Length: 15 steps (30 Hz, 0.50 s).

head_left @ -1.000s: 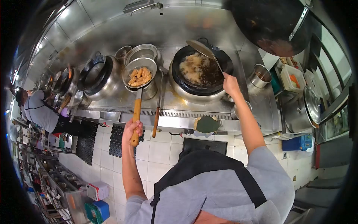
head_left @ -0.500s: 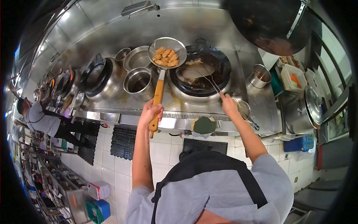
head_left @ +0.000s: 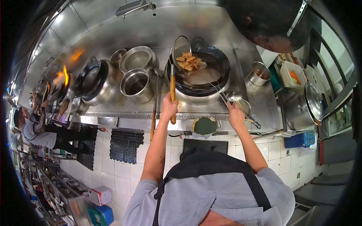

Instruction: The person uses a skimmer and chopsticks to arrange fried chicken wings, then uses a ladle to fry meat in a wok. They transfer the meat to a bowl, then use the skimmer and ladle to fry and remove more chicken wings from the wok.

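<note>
My left hand is wrapped round the wooden handle of a wire strainer, which is tilted on its side over the left part of a black wok. Browned food pieces lie at the strainer's lower edge and in the wok, in bubbling liquid. In my right hand is the thin metal handle of a utensil; its head is in the wok and hard to make out.
Two steel pots stand left of the wok, beside a long-handled ladle. A second wok is further left. At far left a co-worker stands near flames. A steel container is at right.
My left hand has moved right and turned the strainer from level to tilted, and the food has slid into the wok. My right hand has lowered slightly. Flames have risen at the co-worker's stove.
</note>
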Tool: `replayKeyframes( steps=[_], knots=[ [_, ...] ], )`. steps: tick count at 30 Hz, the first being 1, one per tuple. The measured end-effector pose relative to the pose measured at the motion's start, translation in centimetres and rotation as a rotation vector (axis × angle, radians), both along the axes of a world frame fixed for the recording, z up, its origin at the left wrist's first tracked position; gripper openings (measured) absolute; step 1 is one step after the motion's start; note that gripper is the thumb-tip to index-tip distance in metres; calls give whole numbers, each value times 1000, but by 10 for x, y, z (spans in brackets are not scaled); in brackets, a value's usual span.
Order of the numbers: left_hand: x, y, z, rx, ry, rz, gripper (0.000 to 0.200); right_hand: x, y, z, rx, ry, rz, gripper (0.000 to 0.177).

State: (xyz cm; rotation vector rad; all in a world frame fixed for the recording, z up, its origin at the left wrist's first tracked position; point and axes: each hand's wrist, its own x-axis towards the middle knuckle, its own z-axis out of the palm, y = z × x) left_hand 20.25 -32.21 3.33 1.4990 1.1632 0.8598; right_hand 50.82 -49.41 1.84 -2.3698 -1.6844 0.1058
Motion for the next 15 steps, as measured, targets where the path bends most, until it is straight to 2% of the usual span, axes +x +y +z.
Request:
replayKeyframes(
  steps=[3,5,6,8,10,12,13,15],
  knots=[
    [-24,15,-30,163,140,92,57,-4,-9,5,12,-7,-67,51],
    [-46,16,-28,152,103,146,61,1,-18,-3,59,3,-109,51],
    [-57,10,-10,114,63,176,60,3,-25,-6,84,-19,-108,50],
    [-91,-1,23,-44,-104,193,54,2,-40,-7,135,-63,-104,47],
    [-126,-6,42,-72,-183,206,36,-13,-55,17,142,23,-90,45],
    [-176,0,18,-137,-306,196,26,-26,-74,20,166,95,-38,49],
    [-197,0,7,-167,-386,174,19,-40,-79,29,208,150,25,37],
    [-223,-8,-11,-277,-520,146,18,-52,-88,-2,28,360,153,33]
  ],
)
